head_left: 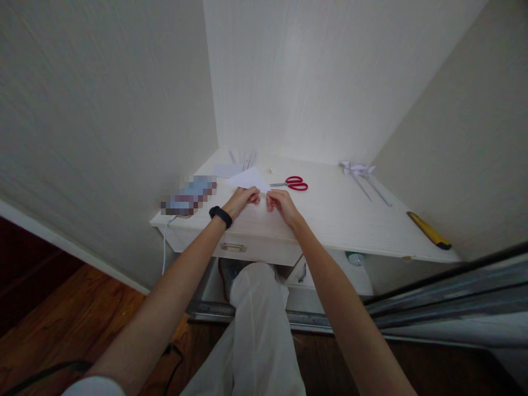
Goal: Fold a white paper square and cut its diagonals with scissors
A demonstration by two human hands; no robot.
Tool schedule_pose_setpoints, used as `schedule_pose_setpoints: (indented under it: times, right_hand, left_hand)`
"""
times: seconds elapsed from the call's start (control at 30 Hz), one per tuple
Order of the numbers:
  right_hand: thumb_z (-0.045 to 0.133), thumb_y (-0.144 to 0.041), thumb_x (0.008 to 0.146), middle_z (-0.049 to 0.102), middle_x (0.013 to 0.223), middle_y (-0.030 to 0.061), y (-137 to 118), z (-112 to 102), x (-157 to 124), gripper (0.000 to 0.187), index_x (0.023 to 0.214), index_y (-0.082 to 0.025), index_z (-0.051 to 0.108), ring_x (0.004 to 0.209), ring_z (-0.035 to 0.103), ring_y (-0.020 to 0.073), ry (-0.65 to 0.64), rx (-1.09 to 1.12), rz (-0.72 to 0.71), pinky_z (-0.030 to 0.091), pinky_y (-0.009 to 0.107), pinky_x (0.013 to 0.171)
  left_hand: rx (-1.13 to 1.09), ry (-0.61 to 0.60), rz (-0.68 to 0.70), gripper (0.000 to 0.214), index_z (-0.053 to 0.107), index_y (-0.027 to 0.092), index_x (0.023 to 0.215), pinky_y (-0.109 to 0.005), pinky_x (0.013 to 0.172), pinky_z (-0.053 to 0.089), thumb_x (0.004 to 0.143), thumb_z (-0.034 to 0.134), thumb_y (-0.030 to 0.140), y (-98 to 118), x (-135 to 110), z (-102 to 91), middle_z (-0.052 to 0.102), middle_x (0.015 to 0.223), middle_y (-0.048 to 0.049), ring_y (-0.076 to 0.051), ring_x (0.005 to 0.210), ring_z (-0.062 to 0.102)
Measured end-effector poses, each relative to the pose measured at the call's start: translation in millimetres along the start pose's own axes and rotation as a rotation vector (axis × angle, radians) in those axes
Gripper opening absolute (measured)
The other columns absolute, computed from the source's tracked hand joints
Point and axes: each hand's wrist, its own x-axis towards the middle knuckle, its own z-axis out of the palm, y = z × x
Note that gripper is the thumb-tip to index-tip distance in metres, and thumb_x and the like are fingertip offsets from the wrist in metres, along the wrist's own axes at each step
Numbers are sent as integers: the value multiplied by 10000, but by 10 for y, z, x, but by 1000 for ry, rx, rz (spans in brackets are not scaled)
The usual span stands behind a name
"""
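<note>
A piece of white paper, roughly triangular in outline, is held above the white desk top. My left hand, with a black band on its wrist, pinches the paper's near edge. At the paper's right corner, my right hand grips with thumb and fingers closed. Scissors with red handles lie just beyond my right hand, blades pointing left. Behind the held piece lies another flat sheet of paper, and several thin white sticks are beside it.
A phone-like device, blurred out, lies at the left with a white cable. White paper pinwheels on sticks rest at the back right. A yellow-and-black utility knife lies near the right edge. A drawer handle sits below the desk top.
</note>
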Motion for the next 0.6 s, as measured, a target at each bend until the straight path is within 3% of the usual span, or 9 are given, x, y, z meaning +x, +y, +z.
schedule_pose_setpoints:
  times: [0.3,0.6]
  right_hand:
    - [565,-344,743,511,451,-6,-54,23,-16,306,486,-178,550,450,457,96,30,0,25,363,233,499]
    - [528,-288,815,524,451,-5,-54,15,-17,330,505,-174,544,446,465,89,18,-46,20,359,219,491]
  left_hand:
    - [-109,161,71,329,355,207,446,-257,567,356,715,543,228,-9,57,-50,338,451,47,-93,483,430]
    - [-134,171,39,318,364,192,501,-223,537,354,785,485,119,-28,98,-36,343,458,55,-68,449,387]
